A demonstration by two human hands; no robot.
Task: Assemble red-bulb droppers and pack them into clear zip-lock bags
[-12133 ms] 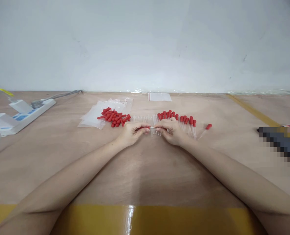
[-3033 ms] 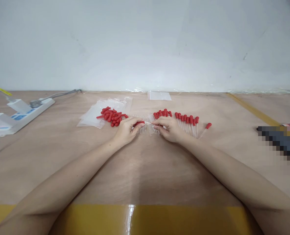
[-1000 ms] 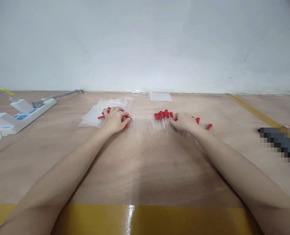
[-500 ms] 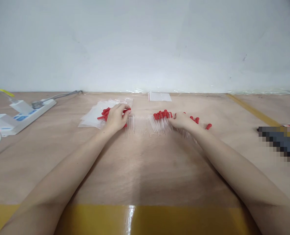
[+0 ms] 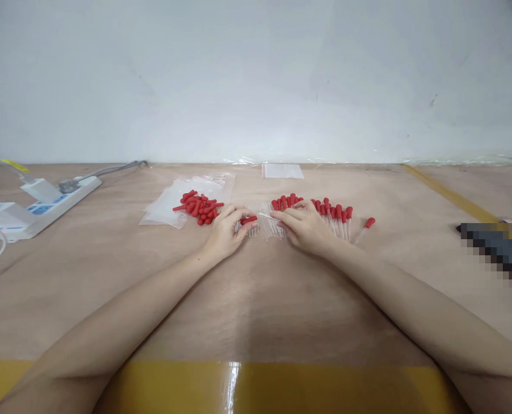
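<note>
My left hand (image 5: 228, 231) pinches a red rubber dropper bulb (image 5: 249, 219) between thumb and fingers. Facing it, my right hand (image 5: 303, 227) is closed on a thin clear dropper tube (image 5: 265, 215) that points left toward the bulb; bulb and tube are apart. Below and between the hands lie several clear bare tubes (image 5: 264, 228). A pile of loose red bulbs (image 5: 198, 208) rests left of my left hand. Behind and right of my right hand, droppers with red bulbs fitted (image 5: 339, 213) lie in a row, partly hidden by that hand.
Clear plastic bags (image 5: 163, 206) lie under and beside the bulb pile. A small zip bag (image 5: 282, 171) is near the wall. A white power strip (image 5: 61, 201) with plugs and cables stands at left. One dropper (image 5: 369, 222) lies apart at right, and a dark pixelated object (image 5: 497, 250) farther right.
My left hand has moved right and nearer with a bulb from beside the pile. My right hand has moved slightly left and nearer, now holding a tube, uncovering more of the fitted droppers.
</note>
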